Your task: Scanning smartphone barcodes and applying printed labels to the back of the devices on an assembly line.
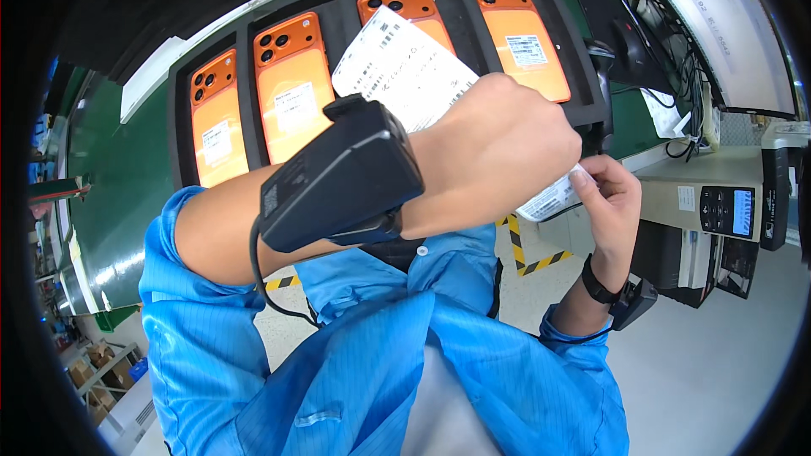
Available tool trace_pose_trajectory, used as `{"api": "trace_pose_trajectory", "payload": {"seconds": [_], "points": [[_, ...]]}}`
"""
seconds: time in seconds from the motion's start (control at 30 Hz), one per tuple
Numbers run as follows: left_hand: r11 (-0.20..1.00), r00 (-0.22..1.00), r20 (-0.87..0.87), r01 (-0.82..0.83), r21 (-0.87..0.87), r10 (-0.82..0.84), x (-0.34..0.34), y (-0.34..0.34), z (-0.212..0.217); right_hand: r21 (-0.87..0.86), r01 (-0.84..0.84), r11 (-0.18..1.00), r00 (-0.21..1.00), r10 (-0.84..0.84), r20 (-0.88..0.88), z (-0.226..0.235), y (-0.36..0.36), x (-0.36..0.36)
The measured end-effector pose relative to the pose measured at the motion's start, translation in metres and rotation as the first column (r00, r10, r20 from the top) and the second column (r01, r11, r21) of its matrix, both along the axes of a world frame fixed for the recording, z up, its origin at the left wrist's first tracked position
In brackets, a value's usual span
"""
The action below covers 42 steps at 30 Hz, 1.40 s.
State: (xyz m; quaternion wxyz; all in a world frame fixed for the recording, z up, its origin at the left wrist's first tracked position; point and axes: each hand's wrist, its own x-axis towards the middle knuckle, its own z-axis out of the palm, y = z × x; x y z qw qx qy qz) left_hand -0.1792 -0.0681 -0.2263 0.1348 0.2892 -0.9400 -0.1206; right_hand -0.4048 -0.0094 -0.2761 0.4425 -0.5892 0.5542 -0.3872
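Observation:
My left hand (498,139) reaches across in front of me, closed with its knuckles up. Its fingertips are hidden under the hand, so I cannot see what they hold. Between the thumb and fingers of my right hand (610,190) is a white printed label sheet (549,198), partly covered by the left hand. A larger white printed sheet with barcodes (405,67) overlaps one phone behind my left wrist; whether the left hand touches it I cannot tell. Orange phones (291,84), camera side up, most showing white labels, lie in separate slots of a black tray (342,13).
The tray stands on a green tabletop (127,169). A monitor (718,25) and loose black cables stand at the upper right. To the right is a beige label printer (701,194) with a small lit display. Yellow-black striped tape (536,263) marks the floor.

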Motion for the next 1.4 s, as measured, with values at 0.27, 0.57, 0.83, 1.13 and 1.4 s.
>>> {"api": "trace_pose_trajectory", "payload": {"seconds": [0.27, 0.57, 0.83, 1.13, 1.4], "points": [[0.999, 0.993, 0.116, 0.017, 0.044, -0.022, -0.005, 0.000, -0.001, 0.094, -0.037, 0.995, 0.992, 0.026, 0.123, -0.012, -0.008, -0.018], [0.992, 0.993, 0.091, -0.090, 0.088, 0.082, -0.016, 0.002, -0.010, 0.103, -0.045, 0.994, 0.975, 0.022, 0.221, -0.025, -0.014, -0.029], [0.957, 0.962, 0.068, -0.254, -0.139, 0.265, -0.006, -0.015, 0.004, -0.003, 0.288, 0.958, 0.922, -0.276, 0.271, -0.051, -0.014, -0.043], [0.995, 0.995, 0.020, 0.097, 0.021, -0.097, -0.015, -0.053, 0.017, -0.101, 0.494, 0.864, 0.732, -0.350, 0.585, -0.017, -0.018, -0.068], [0.992, 0.996, 0.044, 0.067, 0.104, -0.072, -0.037, -0.065, -0.017, -0.062, 0.450, 0.891, 0.750, -0.339, 0.569, 0.003, -0.043, -0.055]]}}
